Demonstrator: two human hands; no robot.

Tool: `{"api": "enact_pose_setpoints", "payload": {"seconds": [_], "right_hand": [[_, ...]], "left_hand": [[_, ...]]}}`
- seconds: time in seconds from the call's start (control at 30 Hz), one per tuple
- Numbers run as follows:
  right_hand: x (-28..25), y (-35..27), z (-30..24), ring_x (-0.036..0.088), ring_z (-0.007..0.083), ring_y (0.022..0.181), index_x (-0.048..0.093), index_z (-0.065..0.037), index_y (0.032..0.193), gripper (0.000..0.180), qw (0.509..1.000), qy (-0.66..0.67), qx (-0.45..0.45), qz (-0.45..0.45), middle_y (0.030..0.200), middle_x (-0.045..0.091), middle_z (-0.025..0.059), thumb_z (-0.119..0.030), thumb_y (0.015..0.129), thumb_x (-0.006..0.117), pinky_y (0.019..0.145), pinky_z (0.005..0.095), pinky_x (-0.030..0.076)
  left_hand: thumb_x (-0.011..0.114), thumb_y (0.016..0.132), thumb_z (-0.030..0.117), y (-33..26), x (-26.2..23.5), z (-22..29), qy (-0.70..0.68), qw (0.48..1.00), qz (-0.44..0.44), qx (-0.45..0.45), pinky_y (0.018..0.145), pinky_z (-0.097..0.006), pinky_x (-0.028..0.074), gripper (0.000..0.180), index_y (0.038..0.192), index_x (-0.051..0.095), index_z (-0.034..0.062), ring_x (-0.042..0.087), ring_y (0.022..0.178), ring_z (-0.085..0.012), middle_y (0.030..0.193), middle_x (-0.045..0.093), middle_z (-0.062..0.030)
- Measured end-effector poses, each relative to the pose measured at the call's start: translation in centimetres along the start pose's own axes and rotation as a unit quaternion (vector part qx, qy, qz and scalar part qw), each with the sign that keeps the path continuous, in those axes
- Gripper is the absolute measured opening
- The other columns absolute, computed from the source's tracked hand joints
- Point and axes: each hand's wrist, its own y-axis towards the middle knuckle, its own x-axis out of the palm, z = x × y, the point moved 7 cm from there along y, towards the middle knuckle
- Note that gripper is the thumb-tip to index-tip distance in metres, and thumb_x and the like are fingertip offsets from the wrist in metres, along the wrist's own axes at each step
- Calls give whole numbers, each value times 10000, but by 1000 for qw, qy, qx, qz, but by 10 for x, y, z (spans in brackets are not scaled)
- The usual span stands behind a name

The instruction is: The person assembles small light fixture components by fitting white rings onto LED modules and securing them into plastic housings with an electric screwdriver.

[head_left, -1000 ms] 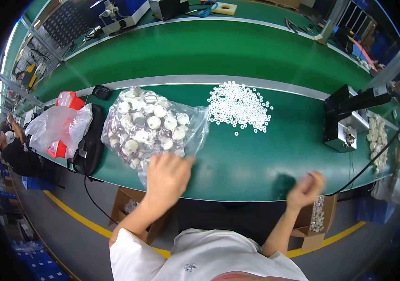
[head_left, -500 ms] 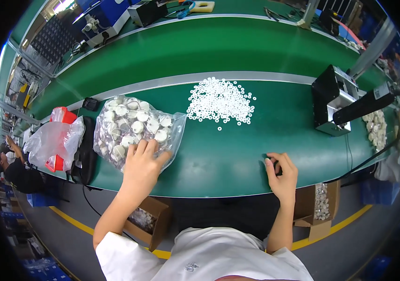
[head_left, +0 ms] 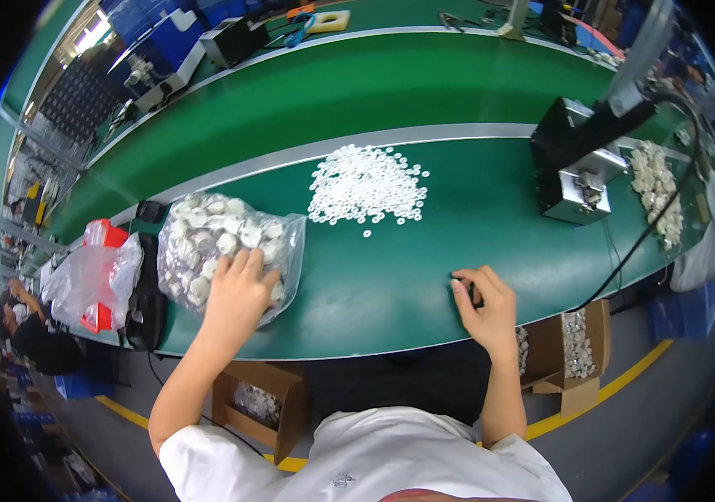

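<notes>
On the left of the bench lies a clear plastic bag [head_left: 292,259] full of white round plastic parts [head_left: 228,243]. My left hand [head_left: 240,289] rests on its near side, fingers apart and half bent, the tips touching bag or parts. Whether a part is under them is hidden. My right hand [head_left: 484,308] lies on the bench near its front edge, fingers curled toward the thumb. A dark patch shows between them; I cannot make out what it is. Beyond both hands spreads a pile of small white rings [head_left: 366,188], with one ring lying apart on its near side.
A black and silver bench device [head_left: 575,188] stands at the right, its cable [head_left: 657,216] running past the edge. Behind it lie more whitish parts [head_left: 657,192]. Red containers under plastic film [head_left: 94,272] are at far left. Cardboard boxes [head_left: 290,410] stand below; another person [head_left: 43,335] sits left.
The whole view has turned slightly. My left hand has reached a little farther over the bag. My right hand keeps nearly the same curled pose on the bench.
</notes>
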Motion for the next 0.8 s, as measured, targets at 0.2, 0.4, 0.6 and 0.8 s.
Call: {"api": "enact_pose_setpoints", "payload": {"seconds": [0.2, 0.4, 0.6, 0.8], "right_hand": [[2, 9, 4, 625, 166, 618, 754, -74, 1003, 103, 998, 58, 1, 23, 839, 675, 40, -96, 904, 772, 567, 290, 491], [0, -8, -3, 632, 215, 1143, 475, -34, 1460, 527, 865, 502, -31, 3, 1333, 585, 126, -195, 1003, 683, 932, 343, 525], [65, -34, -37, 543, 124, 1187, 246, -57, 1622, 662, 708, 693, 21, -131, 1421, 538, 70, -437, 1127, 467, 970, 296, 481], [70, -40, -23, 542, 76, 868, 421, -64, 1509, 491, 810, 586, -9, -11, 991, 599, 21, -373, 1136, 495, 728, 257, 454]], "left_hand": [[943, 622, 253, 32, -85, -5, -275, 958, 72, 32, 821, -416, 472, 438, 985, 759, 90, 580, 955, -285, 994, 573, -74], [943, 663, 305, 89, -106, 99, -374, 893, 115, 223, 868, -427, 477, 511, 1102, 756, 121, 600, 1009, -310, 1082, 619, -90], [856, 813, 145, 75, -57, 147, -413, 875, 97, 234, 942, -453, 504, 342, 1125, 728, 84, 625, 1065, -336, 1080, 640, -133], [914, 744, 96, 104, 30, 118, -551, 811, 24, 196, 969, -482, 501, 497, 1197, 709, 83, 611, 1117, -384, 1198, 612, -180]]}}
